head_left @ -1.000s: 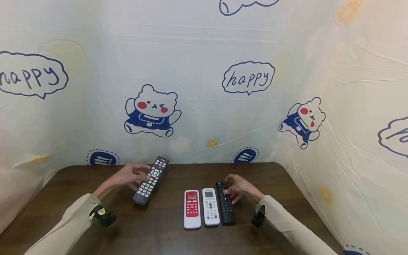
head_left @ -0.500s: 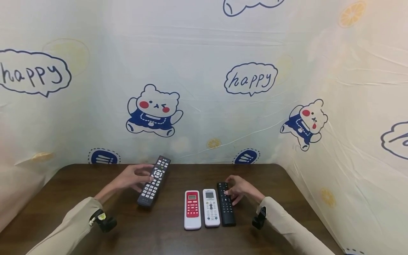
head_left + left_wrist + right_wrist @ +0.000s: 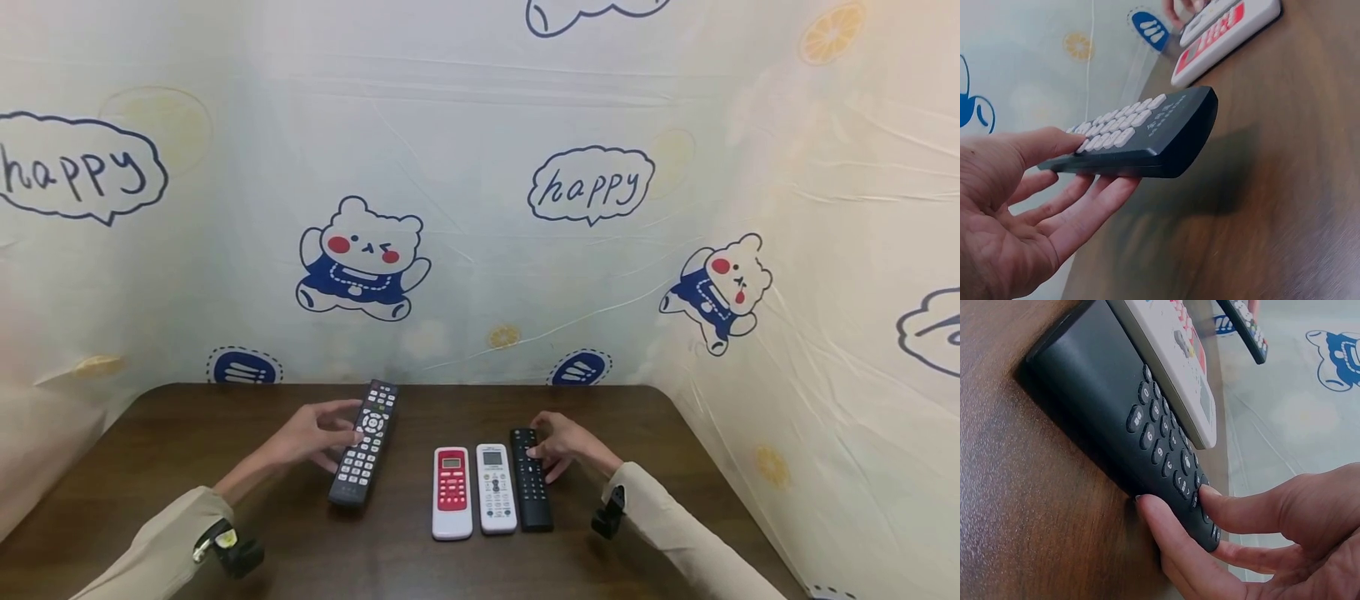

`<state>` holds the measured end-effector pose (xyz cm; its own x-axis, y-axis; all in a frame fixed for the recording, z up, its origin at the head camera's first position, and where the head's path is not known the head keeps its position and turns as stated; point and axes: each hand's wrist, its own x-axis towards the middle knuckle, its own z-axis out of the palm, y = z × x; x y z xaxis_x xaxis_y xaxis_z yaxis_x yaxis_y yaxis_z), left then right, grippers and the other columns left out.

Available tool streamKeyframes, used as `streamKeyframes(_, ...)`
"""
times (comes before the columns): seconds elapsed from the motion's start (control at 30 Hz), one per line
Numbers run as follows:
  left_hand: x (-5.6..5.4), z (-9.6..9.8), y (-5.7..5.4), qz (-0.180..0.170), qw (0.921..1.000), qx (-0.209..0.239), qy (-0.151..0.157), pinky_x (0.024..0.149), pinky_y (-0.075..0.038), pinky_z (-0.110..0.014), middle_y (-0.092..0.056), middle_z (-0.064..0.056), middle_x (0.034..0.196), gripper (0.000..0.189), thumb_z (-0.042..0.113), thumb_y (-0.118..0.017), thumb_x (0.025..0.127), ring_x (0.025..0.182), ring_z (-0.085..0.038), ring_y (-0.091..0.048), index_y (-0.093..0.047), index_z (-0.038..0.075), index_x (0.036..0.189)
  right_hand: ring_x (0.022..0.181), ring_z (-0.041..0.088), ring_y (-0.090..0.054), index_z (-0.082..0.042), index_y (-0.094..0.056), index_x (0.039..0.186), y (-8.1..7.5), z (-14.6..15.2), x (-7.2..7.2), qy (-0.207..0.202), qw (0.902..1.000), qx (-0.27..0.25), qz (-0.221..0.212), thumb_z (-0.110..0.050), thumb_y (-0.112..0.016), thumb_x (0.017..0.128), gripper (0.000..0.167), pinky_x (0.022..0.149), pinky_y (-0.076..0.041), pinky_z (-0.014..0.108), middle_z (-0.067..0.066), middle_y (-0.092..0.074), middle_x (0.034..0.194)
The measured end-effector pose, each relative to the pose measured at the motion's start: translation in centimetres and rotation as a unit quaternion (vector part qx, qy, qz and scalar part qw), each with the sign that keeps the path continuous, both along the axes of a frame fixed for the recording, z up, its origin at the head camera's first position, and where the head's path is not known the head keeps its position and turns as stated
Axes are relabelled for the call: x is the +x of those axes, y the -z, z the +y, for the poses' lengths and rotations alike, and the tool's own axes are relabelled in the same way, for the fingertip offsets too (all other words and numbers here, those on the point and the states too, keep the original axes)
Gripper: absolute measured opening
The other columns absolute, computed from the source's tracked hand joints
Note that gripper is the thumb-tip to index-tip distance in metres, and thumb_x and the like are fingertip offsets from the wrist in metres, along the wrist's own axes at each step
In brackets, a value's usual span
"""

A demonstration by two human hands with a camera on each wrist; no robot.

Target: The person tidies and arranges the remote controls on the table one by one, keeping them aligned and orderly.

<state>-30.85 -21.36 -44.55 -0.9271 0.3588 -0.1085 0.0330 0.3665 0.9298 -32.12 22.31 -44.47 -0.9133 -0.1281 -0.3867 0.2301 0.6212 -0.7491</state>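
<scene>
My left hand (image 3: 303, 437) pinches a long dark grey remote control (image 3: 358, 467) with white buttons, thumb on the keys and fingers underneath. In the left wrist view this remote (image 3: 1188, 122) is clear of the table, its shadow below it. My right hand (image 3: 566, 442) grips the far end of a slim black remote control (image 3: 535, 504) lying on the table. The right wrist view shows the thumb on its buttons and fingers along its edge and end. Left of it lie a white remote control (image 3: 497, 504) and a red-and-white one (image 3: 452, 521), side by side and face up.
The dark brown wooden table (image 3: 405, 558) has rounded far corners. A pale cloth (image 3: 480, 275) printed with bears and "happy" bubbles hangs behind it and along the sides. Each wrist wears a small black camera, such as the left one (image 3: 238, 557).
The left hand has brought the dark grey remote slightly right and nearer, turning it more upright in the head view. The right hand and the other remotes stay put.
</scene>
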Motion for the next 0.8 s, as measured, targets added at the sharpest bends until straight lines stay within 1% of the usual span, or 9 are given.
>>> streamKeyframes(0.1, 0.7, 0.5, 0.0, -0.009, 0.9999, 0.009, -0.010, 0.069, -0.065, -0.048, -0.063, -0.035, 0.128, 0.078, 0.013, -0.075, 0.096, 0.090, -0.026, -0.074, -0.032, -0.008, 0.158, 0.083, 0.034, -0.071, 0.000, -0.050, 0.140, 0.0, -0.1, 0.0, 0.000, 1.0000, -0.002, -0.001, 0.000, -0.074, 0.093, 0.053, 0.064, -0.065, 0.041, 0.023, -0.060, 0.101)
streamKeyframes(0.23, 1.7, 1.3, 0.2, -0.021, 0.9992, 0.018, -0.027, 0.068, -0.065, -0.046, -0.066, -0.032, 0.124, 0.077, 0.012, -0.075, 0.096, 0.089, -0.026, -0.075, -0.033, -0.008, 0.157, 0.083, 0.034, -0.070, -0.001, -0.050, 0.140, 0.0, -0.2, -0.1, 0.002, 1.0000, 0.002, -0.007, 0.000, -0.074, 0.094, 0.053, 0.064, -0.065, 0.041, 0.023, -0.060, 0.099)
streamKeyframes(0.47, 3.3, 2.6, 0.8, -0.042, 0.9978, 0.041, -0.031, 0.066, -0.065, -0.046, -0.070, -0.028, 0.114, 0.075, 0.007, -0.073, 0.095, 0.087, -0.029, -0.075, -0.032, -0.013, 0.155, 0.085, 0.035, -0.070, 0.000, -0.049, 0.140, 0.0, -0.2, 0.1, -0.003, 0.9999, 0.004, -0.011, 0.000, -0.073, 0.094, 0.052, 0.066, -0.065, 0.041, 0.024, -0.060, 0.099)
streamKeyframes(0.53, 3.6, 3.0, 0.9, -0.050, 0.9969, 0.046, -0.040, 0.066, -0.065, -0.046, -0.070, -0.025, 0.112, 0.075, 0.007, -0.074, 0.094, 0.086, -0.028, -0.075, -0.033, -0.013, 0.154, 0.085, 0.035, -0.070, 0.000, -0.049, 0.140, 0.0, -0.2, 0.1, -0.004, 0.9999, 0.004, -0.010, 0.000, -0.073, 0.094, 0.052, 0.066, -0.065, 0.041, 0.023, -0.060, 0.100)
streamKeyframes(0.67, 4.1, 3.6, 1.3, -0.059, 0.9955, 0.053, -0.051, 0.066, -0.065, -0.046, -0.070, -0.024, 0.110, 0.075, 0.005, -0.073, 0.092, 0.084, -0.028, -0.075, -0.034, -0.013, 0.153, 0.085, 0.035, -0.070, -0.001, -0.049, 0.139, 0.0, -0.1, 0.1, -0.003, 0.9999, 0.006, -0.009, 0.000, -0.073, 0.094, 0.050, 0.066, -0.065, 0.041, 0.023, -0.060, 0.100)
streamKeyframes(0.8, 4.4, 4.0, 1.8, -0.066, 0.9945, 0.062, -0.053, 0.065, -0.065, -0.046, -0.070, -0.023, 0.108, 0.077, 0.002, -0.073, 0.091, 0.083, -0.028, -0.075, -0.031, -0.015, 0.153, 0.086, 0.035, -0.070, -0.001, -0.049, 0.139, -0.1, -0.2, 0.0, -0.004, 0.9999, 0.009, -0.008, 0.000, -0.073, 0.094, 0.050, 0.066, -0.065, 0.041, 0.024, -0.059, 0.101)
